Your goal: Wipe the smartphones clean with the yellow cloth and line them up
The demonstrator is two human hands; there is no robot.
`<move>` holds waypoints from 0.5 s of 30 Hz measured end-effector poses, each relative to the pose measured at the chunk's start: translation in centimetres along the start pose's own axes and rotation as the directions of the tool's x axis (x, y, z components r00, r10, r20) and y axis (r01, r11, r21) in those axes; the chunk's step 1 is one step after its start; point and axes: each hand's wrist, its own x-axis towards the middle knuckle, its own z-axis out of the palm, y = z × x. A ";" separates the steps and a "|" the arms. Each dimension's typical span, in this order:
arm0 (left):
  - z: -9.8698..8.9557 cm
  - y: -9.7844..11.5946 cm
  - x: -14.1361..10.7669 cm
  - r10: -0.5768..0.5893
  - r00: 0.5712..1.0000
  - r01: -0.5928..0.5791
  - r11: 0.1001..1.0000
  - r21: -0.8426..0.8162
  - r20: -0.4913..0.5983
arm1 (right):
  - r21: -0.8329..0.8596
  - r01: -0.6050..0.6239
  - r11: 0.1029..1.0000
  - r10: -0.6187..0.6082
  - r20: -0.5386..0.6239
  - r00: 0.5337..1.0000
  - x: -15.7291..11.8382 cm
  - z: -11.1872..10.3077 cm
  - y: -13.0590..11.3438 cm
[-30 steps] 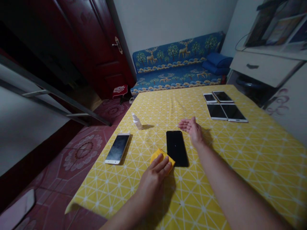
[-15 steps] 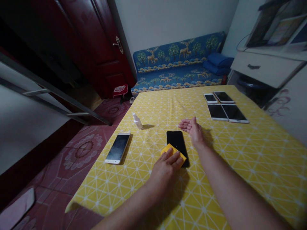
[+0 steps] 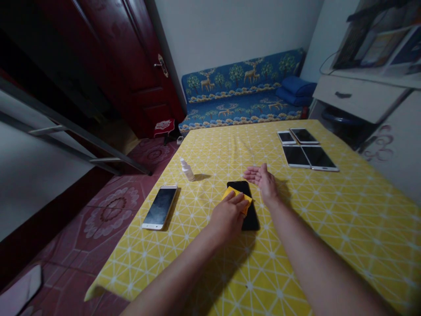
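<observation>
My left hand (image 3: 228, 216) presses a folded yellow cloth (image 3: 237, 195) onto the screen of a black smartphone (image 3: 251, 220) lying flat on the tablecloth. The cloth covers the phone's upper middle, and my fingers hide part of both. My right hand (image 3: 263, 181) lies palm up and open just right of the phone's top, holding nothing. A silver-framed smartphone (image 3: 159, 207) lies screen up to the left, and a small white spray bottle (image 3: 187, 170) stands upright beyond it.
The table has a yellow patterned tablecloth (image 3: 332, 237). Several phones (image 3: 308, 151) lie screen up at its far right. A blue deer-patterned sofa (image 3: 241, 98) stands beyond it, a white drawer unit (image 3: 358, 103) to the right, and a dark red door (image 3: 131, 66) to the left. Its left edge drops to a tiled floor (image 3: 108, 217).
My left hand has slid the yellow cloth up the black phone's screen, away from me. My right hand has stayed in about the same place.
</observation>
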 end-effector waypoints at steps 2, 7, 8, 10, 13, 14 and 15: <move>0.3 0.6 0.2 -0.018 1.000 0.018 1.000 0.002 0.003 | 0.003 -0.003 1.000 0.003 -0.002 1.000 0.0 0.0 0.0; 1.7 2.0 -0.5 -0.152 0.988 0.152 0.988 0.003 -0.008 | -0.018 -0.003 1.000 0.003 0.005 1.000 -0.1 0.1 0.0; 1.9 2.2 -0.7 -0.161 0.987 0.161 0.987 -0.001 0.010 | -0.024 -0.001 1.000 0.001 0.010 1.000 -0.1 0.1 0.0; 2.1 2.2 -1.0 -0.160 0.986 0.161 0.987 -0.008 0.048 | -0.029 0.003 1.000 -0.003 0.013 1.000 0.0 0.0 0.1; 2.1 1.8 -1.0 -0.144 0.988 0.145 0.989 -0.013 0.062 | -0.028 0.004 1.000 -0.003 0.005 1.000 0.0 0.0 0.2; 2.1 1.6 -1.0 -0.136 0.989 0.137 0.990 -0.016 0.055 | -0.027 0.004 1.000 -0.004 0.002 1.000 0.0 0.0 0.2; 2.1 1.4 -1.0 -0.128 0.991 0.129 0.991 -0.020 0.048 | -0.027 0.005 1.000 -0.005 0.001 1.000 0.0 0.0 0.2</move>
